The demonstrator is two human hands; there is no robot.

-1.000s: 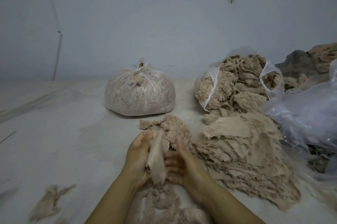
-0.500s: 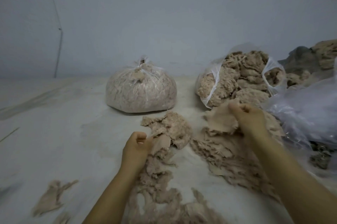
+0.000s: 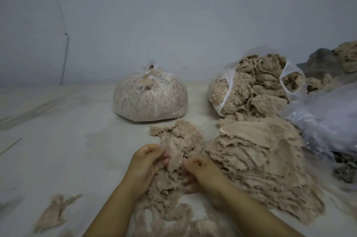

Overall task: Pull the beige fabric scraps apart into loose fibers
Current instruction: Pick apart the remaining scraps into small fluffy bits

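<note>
Both hands are down low over the floor, working one beige fabric scrap (image 3: 174, 152) between them. The left hand (image 3: 147, 161) has its fingers curled in and pinches the scrap's left edge. The right hand (image 3: 201, 171) is also curled, fingertips tucked toward the cloth on its right side; it looks to be gripping the same piece, though the exact contact is blurred.

That scrap rises out of a fluffy heap of pulled fibers (image 3: 170, 198) that runs from under the wrists forward to a ragged clump just beyond the scrap. Right of the scrap lies a flat, layered stack of scraps (image 3: 258, 159), touching the heap's edge. Beyond that stack an open plastic bag (image 3: 249, 90) spills over with fluff. Straight behind the scrap, well apart, sits a knotted clear bag (image 3: 150, 97), packed full. Far right of the stack is crumpled clear plastic (image 3: 328, 119). Left of the scrap, near the frame's bottom, a small loose tuft (image 3: 56, 211) lies alone on the pale floor (image 3: 58, 140).
</note>
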